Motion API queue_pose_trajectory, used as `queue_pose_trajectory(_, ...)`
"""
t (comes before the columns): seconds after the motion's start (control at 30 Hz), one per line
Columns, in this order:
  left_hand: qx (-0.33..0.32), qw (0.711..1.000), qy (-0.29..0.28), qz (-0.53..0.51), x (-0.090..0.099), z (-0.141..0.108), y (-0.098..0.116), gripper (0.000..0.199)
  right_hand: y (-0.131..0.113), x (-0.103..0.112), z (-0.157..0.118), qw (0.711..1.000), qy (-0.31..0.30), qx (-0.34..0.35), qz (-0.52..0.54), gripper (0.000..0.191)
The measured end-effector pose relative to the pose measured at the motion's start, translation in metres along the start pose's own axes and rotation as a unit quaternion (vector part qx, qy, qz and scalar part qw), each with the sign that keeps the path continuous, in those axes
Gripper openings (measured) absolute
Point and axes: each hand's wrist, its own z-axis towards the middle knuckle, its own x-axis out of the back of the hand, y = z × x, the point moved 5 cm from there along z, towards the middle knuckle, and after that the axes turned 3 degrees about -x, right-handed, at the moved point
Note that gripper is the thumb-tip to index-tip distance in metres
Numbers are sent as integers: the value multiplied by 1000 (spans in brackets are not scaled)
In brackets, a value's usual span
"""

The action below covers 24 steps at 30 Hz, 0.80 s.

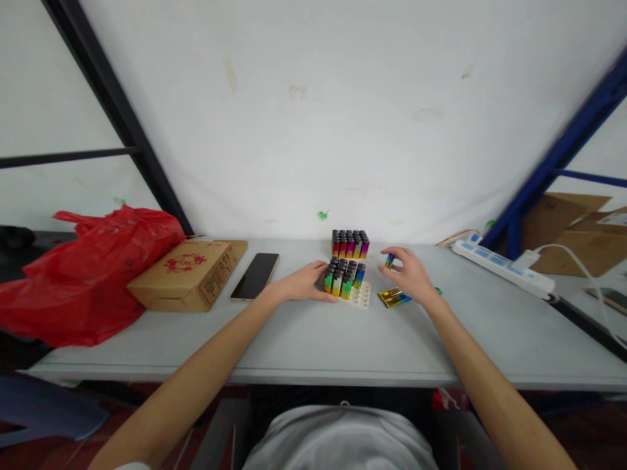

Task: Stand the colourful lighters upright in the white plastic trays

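My left hand rests at the left side of a group of upright green, silver and blue lighters, fingers apart around its edge. These lighters stand in a white tray whose front right holes are bare. Between the fingertips of my right hand is a blue lighter, held above the table to the right of the tray. Just below that hand, shiny gold and blue lighters lie flat. Behind the tray stands a block of red, purple and yellow lighters.
A black phone lies left of my left hand. Farther left are a cardboard box and a red plastic bag. A white power strip with a plugged-in cable lies at the right, near a blue frame.
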Motion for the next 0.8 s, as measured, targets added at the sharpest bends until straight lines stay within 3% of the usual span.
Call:
queue_pose_trajectory(0.13,-4,1000,1,1,0,0,-2,90,3,0,3,999,32,12,24,36)
queue_pose_trajectory(0.23,-6,1000,3,-2,0,1,-1,90,8,-4,5,996,15,-2,91,38)
queue_pose_trajectory(0.4,-1,1000,4,6,0,1,-1,90,5,-13,2,956,-40,-62,285,85)
queue_pose_trajectory(0.47,0,1000,1,9,0,1,0,90,-2,-14,1,941,-55,-69,328,94)
queue_pose_trajectory(0.53,0,1000,0,9,0,1,1,90,-9,-15,-1,932,-76,-71,347,88)
queue_pose_trajectory(0.67,5,1000,-1,9,1,1,2,91,-21,-18,-4,938,-127,-58,317,56)
queue_pose_trajectory(0.8,7,1000,-5,2,1,1,3,91,-21,-26,-7,941,-160,-70,289,49)
